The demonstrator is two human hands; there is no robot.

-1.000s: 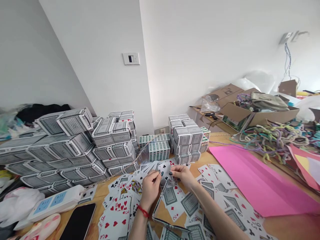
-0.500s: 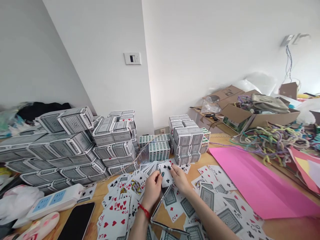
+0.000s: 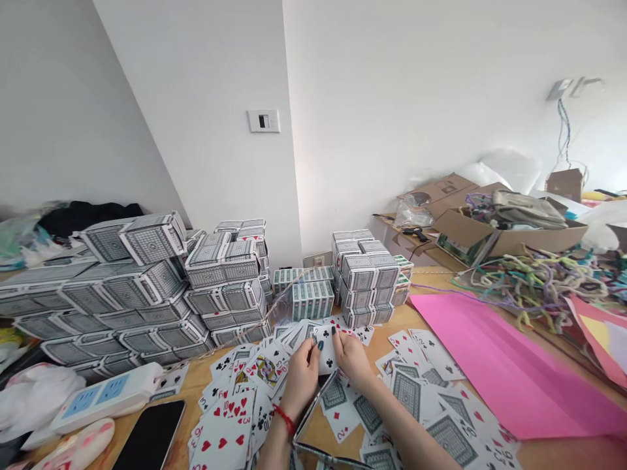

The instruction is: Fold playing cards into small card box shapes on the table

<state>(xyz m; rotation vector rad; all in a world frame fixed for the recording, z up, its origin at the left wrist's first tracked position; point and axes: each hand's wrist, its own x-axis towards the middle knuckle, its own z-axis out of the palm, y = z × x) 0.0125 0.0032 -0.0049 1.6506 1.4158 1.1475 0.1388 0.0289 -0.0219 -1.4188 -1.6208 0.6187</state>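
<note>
Both my hands meet low in the middle of the view over a spread of loose playing cards [image 3: 416,391]. My left hand [image 3: 300,382], with a red string at the wrist, and my right hand [image 3: 351,359] both pinch one clubs card [image 3: 326,346], held face up between them. Just below the hands stands a leaning structure of cards [image 3: 318,418]. More face-up cards with red hearts [image 3: 226,424] lie to the left.
Stacks of boxed card decks [image 3: 147,287] fill the back left and centre [image 3: 365,274]. A pink paper sheet [image 3: 494,359] lies right, with tangled cords [image 3: 539,274] and a cardboard box [image 3: 499,228] behind. A phone [image 3: 151,434] and power strip [image 3: 105,395] lie front left.
Both hands have shifted slightly forward and closer together with the clubs card; the view has tilted a little.
</note>
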